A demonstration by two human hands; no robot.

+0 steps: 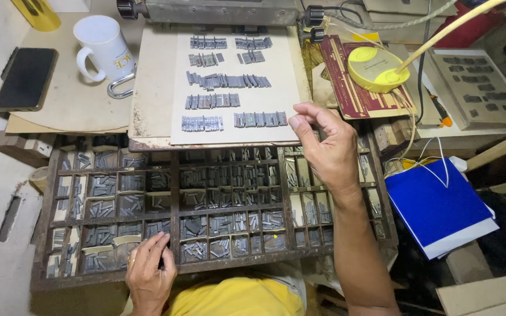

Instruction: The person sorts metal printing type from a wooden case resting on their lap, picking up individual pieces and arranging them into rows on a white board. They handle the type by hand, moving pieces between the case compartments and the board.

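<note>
A: At twelve o'clock on the worktop, what sits there?

B: Pale card (235, 126) on a board, rows of metal type (228, 81) laid flat so each line reads in order. My right hand (325, 149) hovers at its four o'clock corner, grip nearly closed, thumb meeting forefinger; whether a sort is pinched there, I cannot tell.

A: And your left hand (149, 270)?

B: Seven o'clock, fingers spread on the front rail of the type case (174, 202), holding nothing, likely steadying. Compartments keep the sorts apart by kind.

A: Surroundings?

B: White mug (103, 45) at eleven, dark phone (26, 78) at ten, blue folder (437, 206) at three.
</note>
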